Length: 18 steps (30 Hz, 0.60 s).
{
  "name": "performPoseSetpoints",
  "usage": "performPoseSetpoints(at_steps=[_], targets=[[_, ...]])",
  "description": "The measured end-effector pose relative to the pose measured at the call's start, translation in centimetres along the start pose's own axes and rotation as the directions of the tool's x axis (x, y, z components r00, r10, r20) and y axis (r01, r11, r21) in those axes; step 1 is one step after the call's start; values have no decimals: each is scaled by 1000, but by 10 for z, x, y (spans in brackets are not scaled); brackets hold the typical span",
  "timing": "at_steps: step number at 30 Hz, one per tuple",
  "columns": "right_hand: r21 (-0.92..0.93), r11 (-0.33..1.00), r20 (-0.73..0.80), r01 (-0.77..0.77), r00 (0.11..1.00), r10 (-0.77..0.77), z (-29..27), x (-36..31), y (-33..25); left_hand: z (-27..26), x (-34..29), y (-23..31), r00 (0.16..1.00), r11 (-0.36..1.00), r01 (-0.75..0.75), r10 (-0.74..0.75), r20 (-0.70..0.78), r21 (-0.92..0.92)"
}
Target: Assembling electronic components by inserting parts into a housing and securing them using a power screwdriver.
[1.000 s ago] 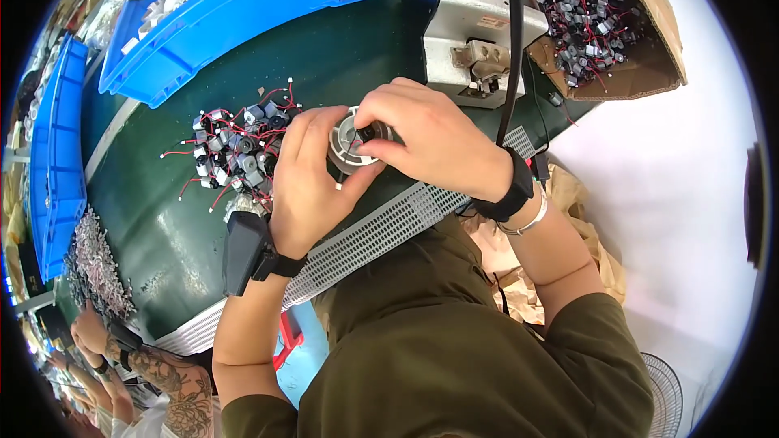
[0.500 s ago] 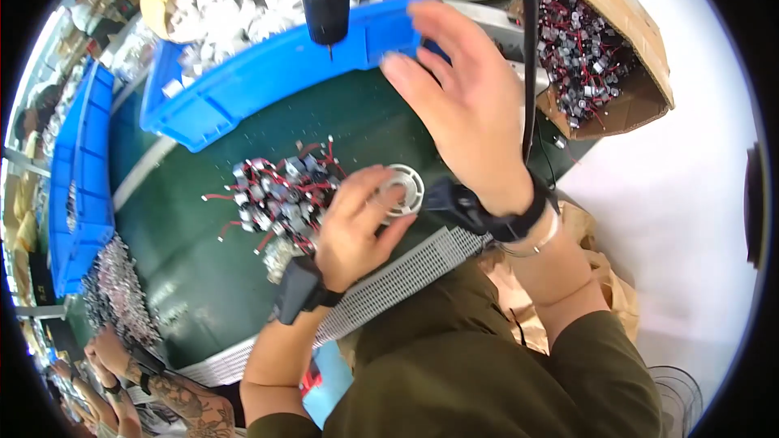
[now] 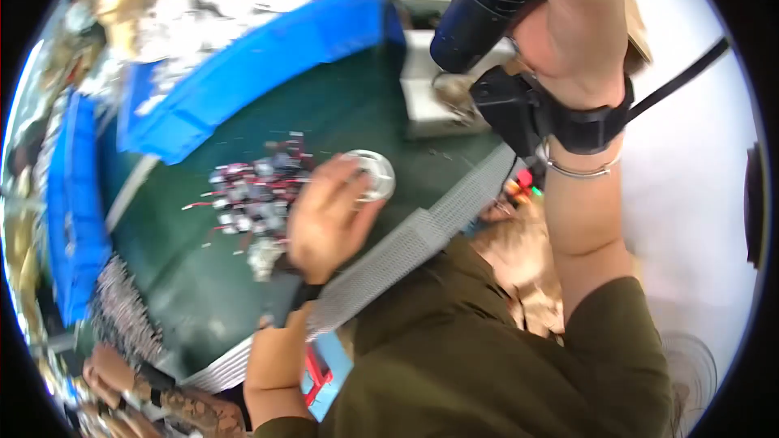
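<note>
My right hand point(image 3: 572, 40) is wrapped round a black electric screwdriver point(image 3: 479, 24) at the upper right; its tip points down and left over a pale tray. My left hand point(image 3: 324, 215) lies over a round white plastic part point(image 3: 383, 174) on the green work surface point(image 3: 219, 292), with its fingers closed on the near side of it. Left of that hand sits a pile of small motors with red wires point(image 3: 260, 186), blurred by motion. A small clump of clear or whitish bits point(image 3: 264, 258) lies just below the pile.
A blue bin point(image 3: 268, 73) full of white plastic parts stands at the back. Another blue bin point(image 3: 77, 203) is at the left, by a heap of small metallic pieces point(image 3: 126, 308). The pale tray point(image 3: 422, 73) holds small items. A co-worker's tattooed arm point(image 3: 199, 410) is at lower left.
My right hand, open and reaching up before, now grips the screwdriver, which has swung right from above the blue bin. The view has shifted; my left hand stays with the white part.
</note>
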State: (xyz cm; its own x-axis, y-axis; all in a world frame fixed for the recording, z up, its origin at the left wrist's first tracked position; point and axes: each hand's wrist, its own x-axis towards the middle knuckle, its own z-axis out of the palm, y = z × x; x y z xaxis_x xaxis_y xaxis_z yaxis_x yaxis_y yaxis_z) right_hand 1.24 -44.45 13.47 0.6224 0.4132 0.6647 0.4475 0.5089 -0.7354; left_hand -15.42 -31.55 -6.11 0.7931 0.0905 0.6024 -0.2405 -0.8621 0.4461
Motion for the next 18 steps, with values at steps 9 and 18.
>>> performPoseSetpoints(at_steps=[9,18], targets=[[50,997,-180,-61,981,69,-64,-43,58,2,-5,-6,999,999,32,-32,4,-32],[27,992,-175,-124,977,126,-60,-53,61,2,-10,-3,999,999,35,-35,-3,-13]])
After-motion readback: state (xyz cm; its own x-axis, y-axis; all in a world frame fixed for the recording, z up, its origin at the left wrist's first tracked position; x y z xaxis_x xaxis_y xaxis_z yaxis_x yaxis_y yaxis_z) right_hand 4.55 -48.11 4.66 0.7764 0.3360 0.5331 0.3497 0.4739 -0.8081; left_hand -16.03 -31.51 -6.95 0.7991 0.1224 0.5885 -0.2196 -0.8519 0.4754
